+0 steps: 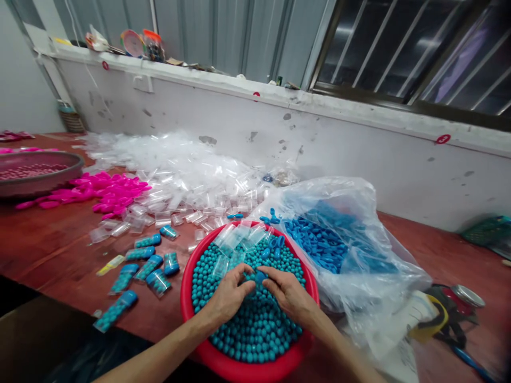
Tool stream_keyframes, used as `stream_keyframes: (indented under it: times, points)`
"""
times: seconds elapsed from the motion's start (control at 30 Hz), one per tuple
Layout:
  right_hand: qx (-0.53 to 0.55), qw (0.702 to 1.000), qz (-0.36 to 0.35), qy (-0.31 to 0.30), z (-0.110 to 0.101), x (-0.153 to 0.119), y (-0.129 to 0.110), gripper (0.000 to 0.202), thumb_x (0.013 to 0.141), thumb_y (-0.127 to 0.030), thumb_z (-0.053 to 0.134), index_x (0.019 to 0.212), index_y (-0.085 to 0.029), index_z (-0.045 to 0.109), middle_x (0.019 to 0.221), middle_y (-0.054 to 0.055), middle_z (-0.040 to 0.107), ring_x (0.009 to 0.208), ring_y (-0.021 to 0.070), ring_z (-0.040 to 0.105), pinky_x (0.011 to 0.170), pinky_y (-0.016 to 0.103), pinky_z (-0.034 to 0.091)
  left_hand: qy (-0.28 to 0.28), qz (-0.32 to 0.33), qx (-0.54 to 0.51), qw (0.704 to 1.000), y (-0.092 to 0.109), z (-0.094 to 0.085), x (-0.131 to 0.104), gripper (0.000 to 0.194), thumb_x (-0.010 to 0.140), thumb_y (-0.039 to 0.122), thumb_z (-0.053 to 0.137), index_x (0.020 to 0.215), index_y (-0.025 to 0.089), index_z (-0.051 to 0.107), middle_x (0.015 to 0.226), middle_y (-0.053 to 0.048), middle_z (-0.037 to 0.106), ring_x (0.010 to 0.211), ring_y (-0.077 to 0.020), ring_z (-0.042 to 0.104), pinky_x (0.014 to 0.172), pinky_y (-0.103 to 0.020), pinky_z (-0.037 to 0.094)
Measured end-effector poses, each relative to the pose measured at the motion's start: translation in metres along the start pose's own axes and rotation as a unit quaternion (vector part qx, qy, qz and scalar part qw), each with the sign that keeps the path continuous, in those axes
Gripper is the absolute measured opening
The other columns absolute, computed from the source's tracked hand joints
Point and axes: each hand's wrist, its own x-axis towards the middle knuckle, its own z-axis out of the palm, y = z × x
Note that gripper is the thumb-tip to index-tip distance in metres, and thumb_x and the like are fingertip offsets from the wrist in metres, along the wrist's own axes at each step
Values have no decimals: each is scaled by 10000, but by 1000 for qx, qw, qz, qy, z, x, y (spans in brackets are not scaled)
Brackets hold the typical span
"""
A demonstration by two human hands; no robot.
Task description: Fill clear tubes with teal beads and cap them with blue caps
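A red basin (249, 367) full of teal beads (255, 340) stands at the table's front edge. Above the beads, my left hand (231, 292) pinches a small clear tube with teal beads in it, partly hidden by the fingers. My right hand (285, 292) holds a blue cap (260, 276) against the tube's end. Empty clear tubes (227, 239) and a few blue caps (275, 246) lie on the beads just beyond my hands. Left of the basin are several filled tubes with blue caps (149, 266).
Clear tubes (179, 165) are heaped along the wall, beside pink pieces (115, 191) and a basin of pink beads (67, 178). An open plastic bag (359, 213) of blue caps lies right of the red basin. Farther right are a tape roll (433, 322) and a metal-lidded jar (467, 298).
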Motion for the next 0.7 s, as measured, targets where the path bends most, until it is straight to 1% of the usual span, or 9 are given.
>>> stream_keyframes:
  times: [0.07, 0.13, 0.2, 0.3, 0.37, 0.43, 0.53, 0.63, 0.7]
  points:
    - [-41, 999, -13, -27, -2, -4, 0, 318, 854, -293, 413, 1129, -232, 560, 980, 66, 645, 911, 215, 580, 795, 318, 422, -22, -18, -17, 999, 0, -1, -2, 135, 708, 251, 486, 828, 192, 465, 542, 87, 358, 448, -67, 388, 393, -166, 294]
    - [-97, 994, 3, -49, -6, -7, 1, 327, 852, -260, 397, 1132, -225, 561, 916, 74, 654, 853, 216, 586, 762, 320, 425, -35, -64, -37, 997, 0, -2, -3, 174, 727, 310, 475, 849, 193, 438, 560, 85, 420, 384, -56, 415, 321, -150, 253]
    - [-110, 992, 21, -56, -11, -10, 0, 341, 850, -218, 370, 1142, -212, 547, 884, 75, 646, 832, 206, 579, 749, 311, 420, -45, -101, -64, 992, -1, -4, -5, 236, 734, 379, 475, 863, 190, 417, 584, 71, 485, 348, -56, 452, 279, -136, 228]
    - [1, 998, 60, -28, -9, -9, -8, 320, 861, -230, 346, 1135, -208, 509, 765, 32, 615, 698, 165, 569, 642, 263, 431, -60, -105, -108, 987, -2, -5, -6, 296, 723, 419, 502, 878, 185, 409, 601, 61, 520, 350, -59, 488, 270, -122, 258]
    - [99, 991, 85, 3, -1, -6, -14, 255, 863, -269, 354, 1050, -213, 520, 661, -10, 558, 570, 137, 527, 536, 233, 412, -68, -91, -137, 984, -3, -4, -7, 333, 719, 424, 512, 923, 181, 411, 599, 61, 522, 346, -57, 487, 273, -124, 283]
    - [161, 982, 96, 35, 11, -3, -17, 194, 854, -294, 381, 913, -213, 547, 606, -33, 505, 519, 121, 489, 496, 222, 387, -76, -67, -159, 982, -4, -2, -8, 388, 704, 421, 535, 977, 173, 416, 615, 54, 534, 341, -48, 477, 282, -126, 301]
    - [200, 971, 116, 67, 25, 0, -15, 182, 826, -319, 434, 791, -206, 572, 572, -39, 480, 499, 116, 466, 489, 225, 374, -85, -48, -175, 980, -5, -2, -8, 503, 669, 419, 580, 1069, 167, 406, 656, 40, 548, 352, -41, 480, 296, -128, 321]
    - [220, 963, 136, 71, 29, 0, -9, 206, 809, -342, 458, 781, -198, 602, 583, -31, 510, 479, 112, 460, 469, 226, 367, -85, -55, -179, 979, -6, -3, -9, 581, 682, 406, 567, 1164, 167, 347, 641, 45, 541, 346, -49, 483, 286, -131, 325]
    - [204, 968, 132, 69, 29, -1, -8, 218, 811, -345, 457, 803, -198, 619, 585, -26, 526, 482, 115, 470, 474, 226, 367, -75, -59, -172, 981, -4, -3, -10, 551, 703, 373, 538, 1174, 165, 341, 605, 55, 529, 320, -47, 461, 270, -129, 306]
